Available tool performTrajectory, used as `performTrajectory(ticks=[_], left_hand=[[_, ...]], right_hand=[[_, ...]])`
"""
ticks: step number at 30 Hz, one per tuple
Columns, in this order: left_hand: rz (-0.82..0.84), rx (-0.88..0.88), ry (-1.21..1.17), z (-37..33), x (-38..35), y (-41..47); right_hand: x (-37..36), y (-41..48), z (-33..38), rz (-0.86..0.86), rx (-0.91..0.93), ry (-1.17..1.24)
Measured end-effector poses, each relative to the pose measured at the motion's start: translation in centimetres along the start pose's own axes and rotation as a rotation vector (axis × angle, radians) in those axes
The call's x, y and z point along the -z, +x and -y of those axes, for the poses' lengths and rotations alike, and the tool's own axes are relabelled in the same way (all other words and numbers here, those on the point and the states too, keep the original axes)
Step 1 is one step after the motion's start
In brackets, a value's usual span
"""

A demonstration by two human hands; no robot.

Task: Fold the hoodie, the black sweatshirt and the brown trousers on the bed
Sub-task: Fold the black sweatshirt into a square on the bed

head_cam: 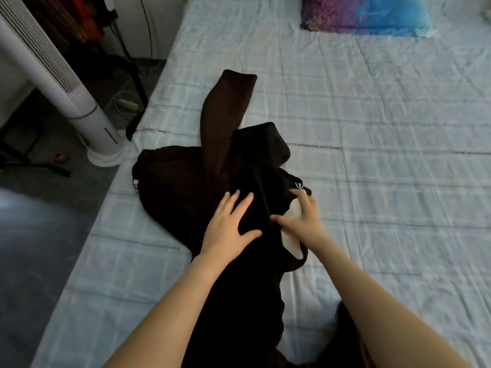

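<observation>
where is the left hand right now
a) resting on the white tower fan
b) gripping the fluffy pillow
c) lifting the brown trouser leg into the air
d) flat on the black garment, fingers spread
d: the left hand lies palm-down with fingers spread on the black garment, beside the right hand.

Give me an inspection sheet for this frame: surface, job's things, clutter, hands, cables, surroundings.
Surface: bed with a pale checked sheet, wrinkled.
Job's things: black garment spread lengthwise toward the camera, its pale inner lining showing; brown trousers partly under it, one leg pointing away. Hoodie and sweatshirt cannot be told apart.
Clutter: fluffy purple-blue pillow at the far end.
Hands: left hand flat on the black cloth, fingers spread; right hand at the lining edge, grip unclear.
Cables: power strip and cords on the floor; a wire runs down the wall.
Surroundings: white tower fan left of the bed, dark floor.
</observation>
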State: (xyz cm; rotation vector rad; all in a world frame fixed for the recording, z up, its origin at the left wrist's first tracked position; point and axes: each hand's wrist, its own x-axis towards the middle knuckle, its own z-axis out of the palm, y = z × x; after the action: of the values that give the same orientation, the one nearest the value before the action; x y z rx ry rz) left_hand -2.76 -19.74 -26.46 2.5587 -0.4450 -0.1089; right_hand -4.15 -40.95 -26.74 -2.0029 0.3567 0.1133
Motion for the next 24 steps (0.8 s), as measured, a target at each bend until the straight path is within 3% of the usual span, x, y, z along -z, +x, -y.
performTrajectory(ticks=[3,7,10,17,24], left_hand=[[-0.015,0.014,-0.203,-0.9,0.8,0.0],[-0.061,0.119,-0.651,-4.1,2.9,-0.7],[-0.116,0.182,-0.824,-6.5,4.4,-1.4],[-0.182,0.071,-0.787,-14.0,10.0,-3.1],[-0.239,-0.127,-0.774,-23.0,20.2,-6.2]], right_hand=[[0.4,-1.2,1.0,-0.062,0.079,0.000],[2.0,-3.3,4.5,-0.090,0.132,0.008],[3.7,-5.2,7.1,-0.119,0.138,0.011],[9.5,-11.0,14.5,-0.204,0.176,0.069],[17.3,-19.3,25.6,-0.326,0.312,0.069]])
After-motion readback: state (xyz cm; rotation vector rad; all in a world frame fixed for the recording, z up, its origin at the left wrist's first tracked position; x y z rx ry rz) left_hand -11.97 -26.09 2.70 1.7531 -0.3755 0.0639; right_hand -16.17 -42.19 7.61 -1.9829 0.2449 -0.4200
